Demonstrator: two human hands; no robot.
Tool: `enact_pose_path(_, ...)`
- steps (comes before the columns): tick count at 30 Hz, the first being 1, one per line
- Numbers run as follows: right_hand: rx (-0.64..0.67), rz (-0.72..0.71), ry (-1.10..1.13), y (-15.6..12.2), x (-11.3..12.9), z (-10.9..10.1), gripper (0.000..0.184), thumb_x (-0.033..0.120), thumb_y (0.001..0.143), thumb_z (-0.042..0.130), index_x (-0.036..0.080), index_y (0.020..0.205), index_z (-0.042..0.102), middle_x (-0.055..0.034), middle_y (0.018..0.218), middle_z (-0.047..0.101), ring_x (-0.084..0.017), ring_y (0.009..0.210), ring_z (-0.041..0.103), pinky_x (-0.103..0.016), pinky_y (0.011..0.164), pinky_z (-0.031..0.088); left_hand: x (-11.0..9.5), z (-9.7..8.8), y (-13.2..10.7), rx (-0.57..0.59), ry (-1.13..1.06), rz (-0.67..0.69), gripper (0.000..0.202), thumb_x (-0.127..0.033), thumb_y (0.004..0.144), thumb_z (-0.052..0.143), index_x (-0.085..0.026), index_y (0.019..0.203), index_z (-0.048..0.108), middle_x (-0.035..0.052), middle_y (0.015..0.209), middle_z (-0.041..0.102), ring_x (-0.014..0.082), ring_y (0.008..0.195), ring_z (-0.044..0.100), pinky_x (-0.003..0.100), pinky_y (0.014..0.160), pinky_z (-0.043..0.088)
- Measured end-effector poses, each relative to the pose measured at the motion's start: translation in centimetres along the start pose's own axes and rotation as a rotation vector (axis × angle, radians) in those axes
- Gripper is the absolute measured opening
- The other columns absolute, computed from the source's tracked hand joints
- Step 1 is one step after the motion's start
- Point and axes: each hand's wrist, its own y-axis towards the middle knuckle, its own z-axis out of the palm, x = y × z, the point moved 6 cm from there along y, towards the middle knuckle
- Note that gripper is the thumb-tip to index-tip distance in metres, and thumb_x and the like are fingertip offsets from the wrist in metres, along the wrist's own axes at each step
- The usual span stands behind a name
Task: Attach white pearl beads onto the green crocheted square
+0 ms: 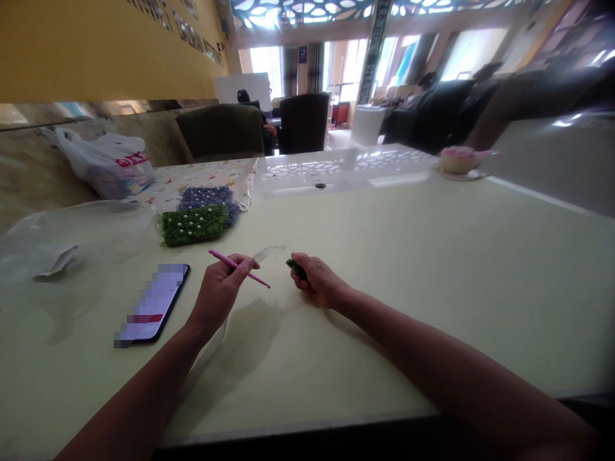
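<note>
A pink crochet hook (254, 276) slants through the closed fingers of my left hand (221, 282). Between that thumb and forefinger is also a thin, see-through ribbon (269, 249); one end sticks out toward the right, and another stretch hangs below the wrist. My right hand (319, 278) is closed around a small dark green object (296, 269) shaped like a lighter, with the thumb over its top. Most of it is hidden by the fingers, and no flame shows. The ribbon's tip is close to this object but apart from it.
Left on the pale table (432, 275) lie a phone (156, 307), green beaded crochet work (195, 225), a purple beaded piece (206, 195) and clear plastic (96, 224). Behind are a white carrier bag (113, 166) and, far right, a pink-topped bowl (457, 160). Chairs (303, 125) stand beyond.
</note>
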Motion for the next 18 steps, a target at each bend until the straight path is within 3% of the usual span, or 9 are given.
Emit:
enact_pose_path(10, 0.042, 0.02, 0.022, -0.11, -0.36, 0.62, 0.039, 0.047, 0.085, 0.043, 0.019, 0.057, 0.041, 0.0055, 0.047, 0.033, -0.005, 0.036, 0.02, -0.021, 0.035, 0.014, 0.42, 0.84, -0.33, 0.054, -0.109, -0.041, 0.03, -0.045, 0.085, 0.059, -0.017, 0.082, 0.069, -0.0047, 0.051, 0.027, 0.0096, 0.049, 0.023, 0.024, 0.046, 0.017)
enact_pose_path(18, 0.047, 0.035, 0.033, -0.21, -0.46, 0.64, 0.039, 0.047, 0.085, 0.043, 0.019, 0.058, 0.041, 0.0052, 0.047, 0.035, -0.005, 0.036, 0.02, -0.021, 0.036, 0.014, 0.78, 0.93, -0.29, 0.052, -0.144, -0.056, 0.031, -0.046, 0.084, 0.061, -0.017, 0.082, 0.069, -0.005, 0.051, 0.026, 0.0092, 0.049, 0.023, 0.024, 0.047, 0.016)
